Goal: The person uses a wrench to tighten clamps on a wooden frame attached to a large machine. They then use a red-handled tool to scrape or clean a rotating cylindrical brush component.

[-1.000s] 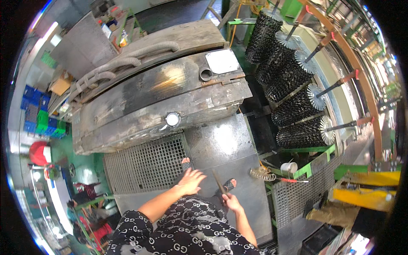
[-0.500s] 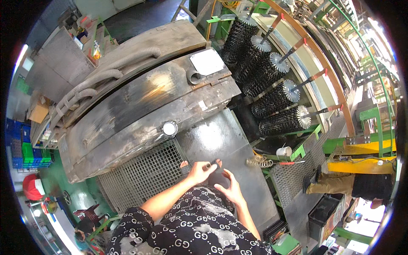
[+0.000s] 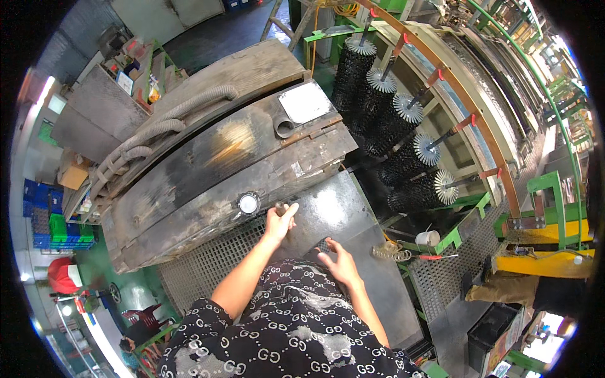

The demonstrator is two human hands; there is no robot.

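Note:
My left hand [image 3: 277, 228] is raised near the front edge of the worn metal machine cover [image 3: 214, 170], its fingers closed round a short brown cylindrical piece [image 3: 280, 207]. Close to my body, above the smooth grey metal sheet [image 3: 353, 214], my right hand [image 3: 342, 263] is curled at a dark, soft-looking object [image 3: 323, 243]. Most of that object is hidden by the fingers and by my patterned shirt, so its kind does not show. A round white-faced gauge [image 3: 249, 203] sits on the cover, left of my left hand.
Several black bristle roller brushes [image 3: 409, 110] stand in a green frame on the right. A coiled hose [image 3: 392, 252], a white cup [image 3: 428, 238] and a red-handled tool [image 3: 438, 257] lie beside the sheet. A perforated grate [image 3: 208, 261] lies left. Another person [image 3: 517, 291] stands at far right.
My hands have come apart. The left one has moved up and forward with the brown piece, while the right one stays low by my body with the dark object.

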